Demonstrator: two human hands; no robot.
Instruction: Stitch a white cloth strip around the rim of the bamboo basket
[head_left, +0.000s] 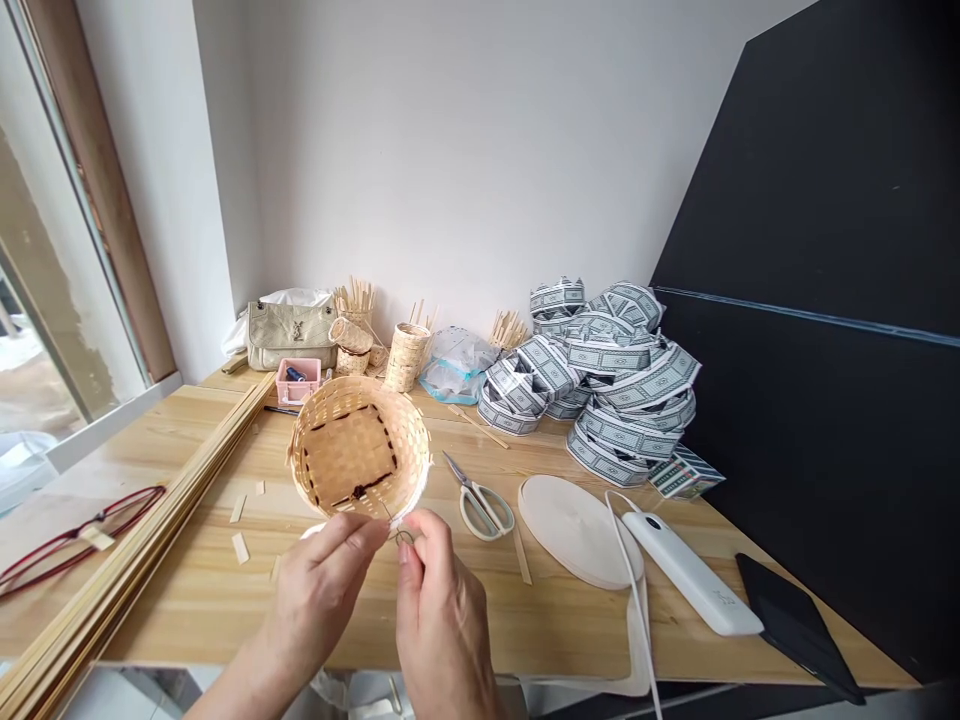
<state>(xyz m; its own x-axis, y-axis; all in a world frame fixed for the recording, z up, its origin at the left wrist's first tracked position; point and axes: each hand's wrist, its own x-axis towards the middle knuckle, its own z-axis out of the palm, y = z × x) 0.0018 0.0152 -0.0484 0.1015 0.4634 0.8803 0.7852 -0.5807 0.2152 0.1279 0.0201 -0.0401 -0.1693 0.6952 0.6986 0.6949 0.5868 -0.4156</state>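
A shallow woven basket [420, 440] of pale strips tilts toward me, showing a dark-stitched rectangle on its base and white binding along part of its rim. My left hand [330, 575] pinches the near rim. Close beside it, my right hand [442, 590] is closed, with thumb and forefinger together on a thin dark loop [405, 537], perhaps thread or wire. A fine line runs between the fingertips and the rim, too small to name. Scissors [484, 505] with pale handles lie right of the basket, their blades pointing away.
Long bamboo strips [165, 500] and red-framed glasses [82, 535] lie left. A pink box [298, 380], handbag [291, 335] and small woven cups [406, 357] stand behind. Rolls of patterned ribbon [630, 400], a white tape coil [574, 530], a corded white device [694, 575] and a black tablet [799, 625] occupy the right.
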